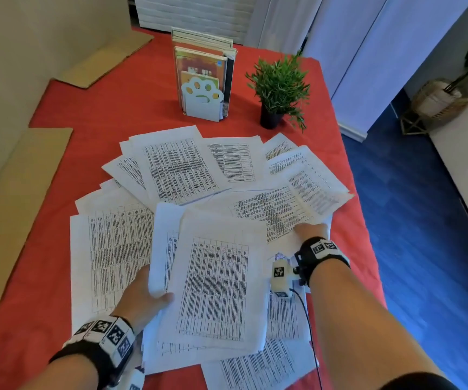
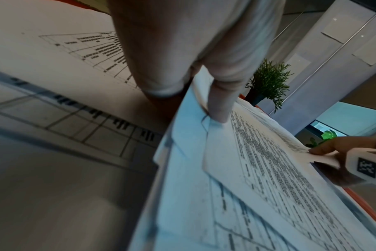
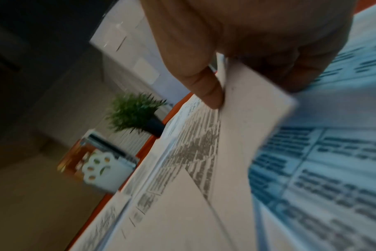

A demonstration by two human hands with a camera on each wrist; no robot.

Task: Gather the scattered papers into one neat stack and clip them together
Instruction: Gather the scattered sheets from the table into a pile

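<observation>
Of the two hands, the left hand is seen from the head view gripping a small bundle of papers at its left edge, thumb on top and fingers underneath, the bundle lifted above the sheets spread below. The right hand is closed on the near edge of a single sheet at the right side of the spread, that sheet being raised and curled. More printed sheets lie overlapping across the red tabletop, with a bookstand full of books and a potted plant standing behind them, side by side. Flat cardboard lies along the left edge. From the left wrist view, the thumb is seen pressed on the top of the held bundle, whose edges are uneven, and the right hand is seen pinching paper farther off, with the plant beyond. From the right wrist view, which is blurred, the thumb and curled fingers are seen pinching the corner of the sheet; the plant and bookstand show behind.
</observation>
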